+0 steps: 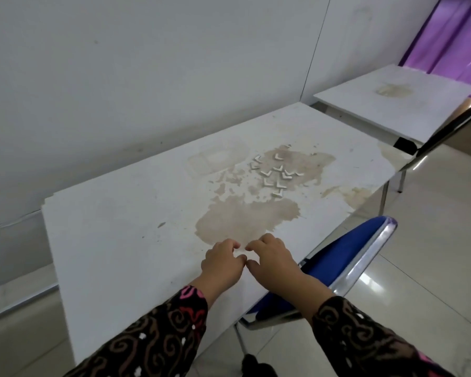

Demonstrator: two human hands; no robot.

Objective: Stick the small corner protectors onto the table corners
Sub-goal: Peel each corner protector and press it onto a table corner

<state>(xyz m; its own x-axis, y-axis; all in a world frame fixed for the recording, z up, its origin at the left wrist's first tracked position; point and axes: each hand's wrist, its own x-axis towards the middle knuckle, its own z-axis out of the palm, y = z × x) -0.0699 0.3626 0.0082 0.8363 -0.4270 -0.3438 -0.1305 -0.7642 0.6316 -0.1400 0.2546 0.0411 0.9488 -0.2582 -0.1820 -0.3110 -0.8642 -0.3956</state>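
Step in hand: I judge this to be the readying of one protector, probably peeling its backing, before any corner is dressed. None of the corners of the surface (pixel 120 227) that I can see carries a protector.
Left hand (pixel 223 263): it is over the surface near the chair-side edge. Its fingers (pixel 233 244) are curled in, with the thumb tip and forefinger tip almost closed together.
Right hand (pixel 272 261): it sits just beside the left and mirrors it. Its fingers (pixel 256 244) are curled, with thumb and forefinger tips drawn close and facing those of the left.
Hold: the tips of both hands gather around one spot, which reads to me as a pinch on something very small. I cannot tell whether a protector is in there, because anything white would be lost against the white top.
Corner protectors (pixel 276 174): a loose cluster of small white L-shaped pieces lies flat on the brown stain (pixel 242 219) toward the middle of the surface, well apart from both hands.
Next move: if a piece is in hand, it needs carrying to a corner, lining the L up with both edges there and pressing it down firmly. The hands are partway along the edge, not at a corner. If nothing is in hand, the move is a reach forward to the cluster.
Around: a blue chair (pixel 346 254) is tucked at the edge just right of the hands, and a second table (pixel 392 104) stands beyond.
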